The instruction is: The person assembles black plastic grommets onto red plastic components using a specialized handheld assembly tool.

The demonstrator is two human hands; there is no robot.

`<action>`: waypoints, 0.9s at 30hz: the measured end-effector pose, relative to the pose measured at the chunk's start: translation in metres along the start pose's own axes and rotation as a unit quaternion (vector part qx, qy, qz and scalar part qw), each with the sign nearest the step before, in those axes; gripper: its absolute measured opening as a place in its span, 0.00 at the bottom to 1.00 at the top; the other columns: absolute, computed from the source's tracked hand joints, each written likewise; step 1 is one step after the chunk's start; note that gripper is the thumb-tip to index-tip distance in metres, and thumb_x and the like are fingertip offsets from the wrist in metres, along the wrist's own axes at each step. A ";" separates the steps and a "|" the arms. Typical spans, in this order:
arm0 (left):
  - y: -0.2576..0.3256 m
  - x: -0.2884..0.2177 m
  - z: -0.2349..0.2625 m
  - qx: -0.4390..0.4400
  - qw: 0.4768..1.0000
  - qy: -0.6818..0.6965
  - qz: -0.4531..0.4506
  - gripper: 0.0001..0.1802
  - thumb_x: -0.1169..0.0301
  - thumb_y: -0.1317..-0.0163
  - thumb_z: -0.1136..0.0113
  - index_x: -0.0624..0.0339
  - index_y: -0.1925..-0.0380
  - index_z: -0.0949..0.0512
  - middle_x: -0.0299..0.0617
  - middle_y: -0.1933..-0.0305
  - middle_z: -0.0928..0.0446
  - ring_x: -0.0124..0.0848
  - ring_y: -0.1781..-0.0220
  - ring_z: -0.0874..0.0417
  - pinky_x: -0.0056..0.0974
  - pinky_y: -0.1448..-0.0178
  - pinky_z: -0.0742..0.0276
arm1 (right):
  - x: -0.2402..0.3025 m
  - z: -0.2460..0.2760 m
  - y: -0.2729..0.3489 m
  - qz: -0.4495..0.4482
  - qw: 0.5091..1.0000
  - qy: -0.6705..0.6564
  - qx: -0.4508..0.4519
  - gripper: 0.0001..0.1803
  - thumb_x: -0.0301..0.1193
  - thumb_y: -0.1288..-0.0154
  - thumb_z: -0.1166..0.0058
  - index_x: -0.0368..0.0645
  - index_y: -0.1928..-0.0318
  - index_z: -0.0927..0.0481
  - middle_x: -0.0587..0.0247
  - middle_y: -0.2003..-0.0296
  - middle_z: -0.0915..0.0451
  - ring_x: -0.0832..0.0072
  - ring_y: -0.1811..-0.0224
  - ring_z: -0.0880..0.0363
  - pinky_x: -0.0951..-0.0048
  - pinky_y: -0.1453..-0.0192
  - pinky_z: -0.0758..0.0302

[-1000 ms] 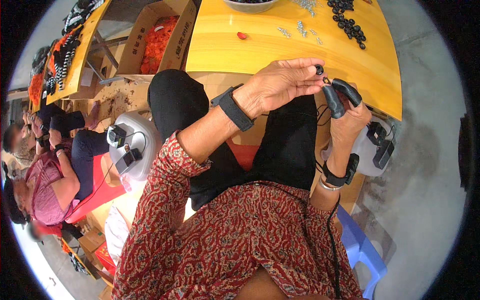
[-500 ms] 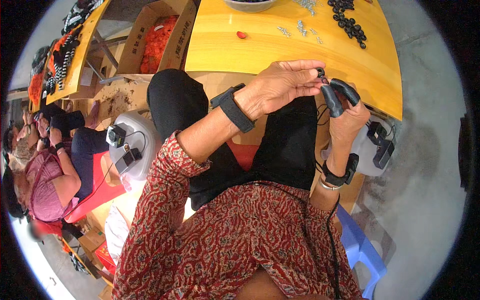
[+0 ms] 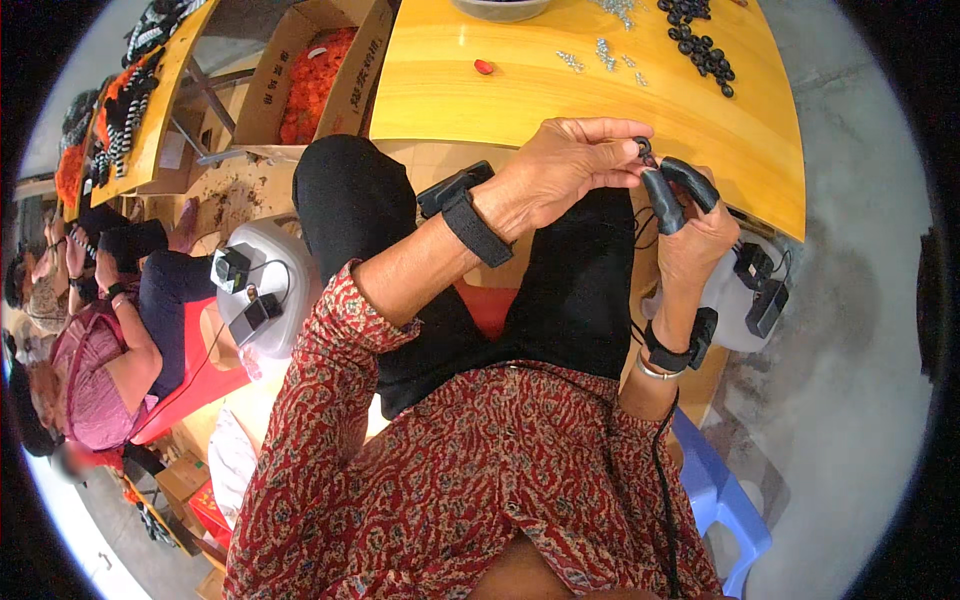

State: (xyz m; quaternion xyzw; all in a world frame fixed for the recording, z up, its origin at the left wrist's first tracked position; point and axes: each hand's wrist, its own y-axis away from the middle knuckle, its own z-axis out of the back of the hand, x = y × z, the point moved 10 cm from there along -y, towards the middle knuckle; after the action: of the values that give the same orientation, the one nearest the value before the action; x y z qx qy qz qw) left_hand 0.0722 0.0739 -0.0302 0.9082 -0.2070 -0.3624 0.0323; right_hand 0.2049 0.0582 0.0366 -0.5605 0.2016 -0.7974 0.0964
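Note:
My left hand (image 3: 580, 172) pinches a small round black wheel-like piece (image 3: 643, 146) between thumb and index finger, above the near edge of the yellow table (image 3: 480, 110). Black coverings wrap the thumb and index finger of my right hand (image 3: 695, 235). Their tips close together right against the black piece, on something small and dark reddish that is too small to name. Both hands meet fingertip to fingertip. On the table beyond lie several black round pieces (image 3: 712, 65) like the held one, and small clusters of silvery bits (image 3: 606, 55).
A red piece (image 3: 484, 67) and a grey bowl (image 3: 502, 9) rest on the table. Left of it stands a cardboard box (image 3: 255, 95) holding orange material. Grey plastic stools (image 3: 285, 235) with black devices flank my legs. A co-worker (image 3: 105, 375) sits at far left.
Both hands keep almost the same pose, fingertips still together at the black piece. The view has shifted very slightly. The co-worker at left has moved a little.

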 end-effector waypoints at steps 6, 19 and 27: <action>0.000 -0.002 0.000 -0.004 1.000 -0.026 -0.017 0.14 0.76 0.38 0.45 0.68 0.52 0.25 0.46 0.57 0.21 0.32 0.57 0.18 0.34 0.51 0.19 | 0.008 -0.001 -0.001 0.041 0.997 0.061 0.005 0.12 0.19 0.54 0.34 0.37 0.66 0.19 0.67 0.73 0.23 0.80 0.70 0.26 0.81 0.64 0.31; 0.001 -0.002 -0.002 -0.006 0.999 -0.050 -0.020 0.14 0.75 0.37 0.45 0.68 0.52 0.24 0.45 0.58 0.21 0.31 0.59 0.18 0.33 0.52 0.19 | 0.011 0.000 0.001 0.070 0.996 0.063 -0.006 0.11 0.19 0.53 0.34 0.38 0.66 0.19 0.65 0.72 0.22 0.78 0.70 0.24 0.81 0.63 0.30; -0.001 0.001 -0.002 0.007 1.000 0.004 -0.019 0.14 0.74 0.36 0.45 0.70 0.53 0.25 0.44 0.59 0.21 0.29 0.60 0.19 0.32 0.51 0.20 | 0.006 -0.001 0.000 0.076 0.996 0.047 -0.019 0.11 0.20 0.52 0.35 0.38 0.66 0.20 0.66 0.72 0.22 0.79 0.70 0.25 0.81 0.63 0.30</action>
State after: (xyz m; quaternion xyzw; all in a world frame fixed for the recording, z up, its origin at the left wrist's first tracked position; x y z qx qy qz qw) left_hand 0.0742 0.0739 -0.0293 0.9134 -0.1924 -0.3582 0.0202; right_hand 0.2014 0.0557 0.0416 -0.5073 0.2627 -0.8093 0.1364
